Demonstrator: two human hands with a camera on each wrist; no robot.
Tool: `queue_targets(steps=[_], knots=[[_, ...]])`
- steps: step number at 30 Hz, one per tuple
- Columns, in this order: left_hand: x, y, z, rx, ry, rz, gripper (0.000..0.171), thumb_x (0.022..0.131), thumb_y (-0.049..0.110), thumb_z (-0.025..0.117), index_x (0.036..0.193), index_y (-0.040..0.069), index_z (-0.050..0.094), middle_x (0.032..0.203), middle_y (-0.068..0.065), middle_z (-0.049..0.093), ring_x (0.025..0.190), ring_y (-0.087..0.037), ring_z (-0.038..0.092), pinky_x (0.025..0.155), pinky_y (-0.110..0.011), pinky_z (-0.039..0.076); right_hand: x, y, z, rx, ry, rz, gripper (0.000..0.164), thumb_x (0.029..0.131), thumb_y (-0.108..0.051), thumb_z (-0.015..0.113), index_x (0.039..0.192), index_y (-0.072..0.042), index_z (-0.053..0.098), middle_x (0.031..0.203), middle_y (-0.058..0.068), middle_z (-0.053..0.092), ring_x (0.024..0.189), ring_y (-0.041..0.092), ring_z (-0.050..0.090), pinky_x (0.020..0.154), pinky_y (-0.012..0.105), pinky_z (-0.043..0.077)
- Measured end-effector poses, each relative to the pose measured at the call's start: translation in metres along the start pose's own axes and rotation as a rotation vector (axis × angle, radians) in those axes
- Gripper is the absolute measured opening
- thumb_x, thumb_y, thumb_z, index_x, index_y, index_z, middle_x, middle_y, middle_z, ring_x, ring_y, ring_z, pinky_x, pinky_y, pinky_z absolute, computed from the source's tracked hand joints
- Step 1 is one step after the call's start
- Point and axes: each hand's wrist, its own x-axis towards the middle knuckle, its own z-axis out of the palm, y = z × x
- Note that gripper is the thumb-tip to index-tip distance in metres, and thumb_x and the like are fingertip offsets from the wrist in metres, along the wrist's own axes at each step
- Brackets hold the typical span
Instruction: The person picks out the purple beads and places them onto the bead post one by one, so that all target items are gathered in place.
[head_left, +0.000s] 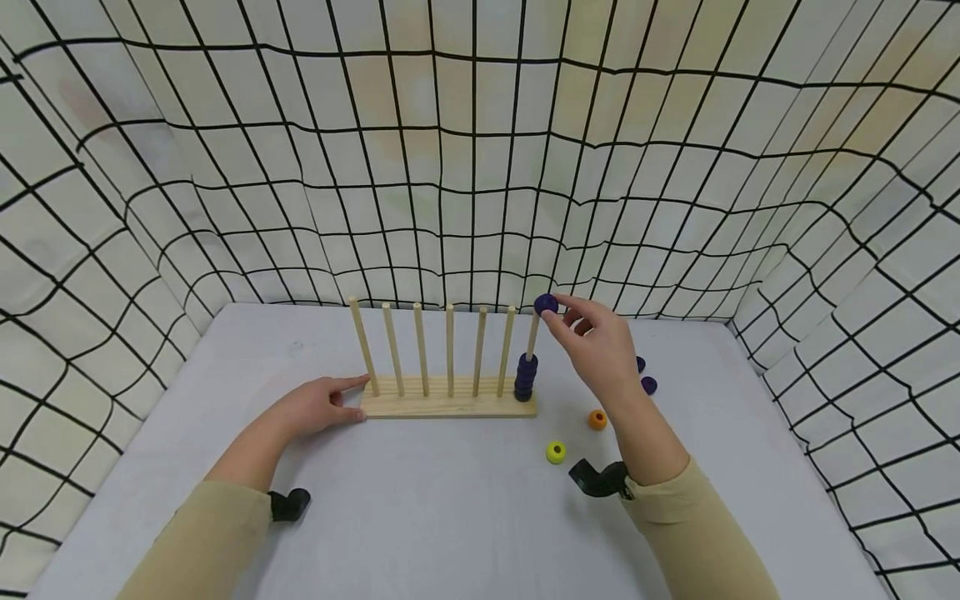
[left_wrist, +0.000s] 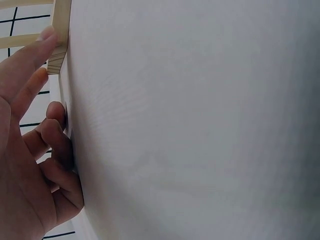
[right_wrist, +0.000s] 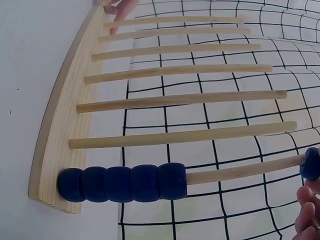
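Observation:
A wooden peg rack (head_left: 442,407) with a row of upright dowels stands on the table. At its left end, my left hand (head_left: 318,406) holds the base between thumb and index finger; the other fingers are bent against the table in the left wrist view. My right hand (head_left: 600,343) pinches a dark purple bead (head_left: 546,304) at the top of the rightmost dowel. In the right wrist view this bead (right_wrist: 312,164) meets the dowel's tip; how far it is threaded I cannot tell. Several matching beads (right_wrist: 117,183) are stacked at that dowel's foot.
Right of the rack lie an orange bead (head_left: 597,419), a yellow-green bead (head_left: 556,452) and two loose purple beads (head_left: 648,385), partly behind my right forearm. Black netting (head_left: 472,200) over pale walls surrounds the white table (head_left: 420,517). A black wrist mount (head_left: 598,478) juts from the right sleeve.

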Motion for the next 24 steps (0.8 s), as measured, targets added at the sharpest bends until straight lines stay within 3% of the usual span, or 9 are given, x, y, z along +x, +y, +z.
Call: queue_targets(steps=[24], knots=[[0.0028, -0.006, 0.0016, 0.007, 0.001, -0.017, 0.075, 0.085, 0.045, 0.076, 0.149, 0.019, 0.047, 0.076, -0.004, 0.046, 0.067, -0.019, 0.041, 0.061, -0.034, 0.033, 0.004, -0.002, 0.0085, 0.016, -0.053, 0.062, 0.047, 0.093, -0.047, 0.067, 0.135, -0.025, 0.064, 0.101, 0.003, 0.065, 0.088, 0.021, 0.054, 0.065, 0.033, 0.046]])
